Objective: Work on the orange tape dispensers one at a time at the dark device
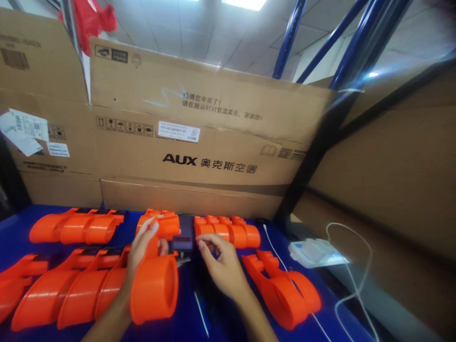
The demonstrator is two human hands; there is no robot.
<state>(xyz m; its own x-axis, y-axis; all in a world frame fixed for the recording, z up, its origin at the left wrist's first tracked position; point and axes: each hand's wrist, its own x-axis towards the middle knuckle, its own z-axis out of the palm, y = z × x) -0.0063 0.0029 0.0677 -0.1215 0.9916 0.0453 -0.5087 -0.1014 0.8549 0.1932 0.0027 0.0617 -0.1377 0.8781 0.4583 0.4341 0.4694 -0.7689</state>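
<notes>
My left hand (140, 249) is wrapped round the narrow arm of an orange plastic part (154, 289), whose wide round cup hangs towards me. My right hand (223, 263) hovers to the right, its thumb and forefinger pinched together; whatever is between them is too small to make out. Between the hands sits a small dark block (183, 242), in front of a dark flat case. Just behind the right hand stands a row of similar orange parts (228, 232). More orange parts (160, 222) rise beyond my left hand, partly hidden by it.
Orange parts with black pieces attached lie in rows on the left (76, 228) of the blue tabletop (192, 313). A pair of orange parts (285, 294) rests at right, near a clear plastic box (317, 252) and white cable (368, 256). A cardboard wall (213, 185) closes the back.
</notes>
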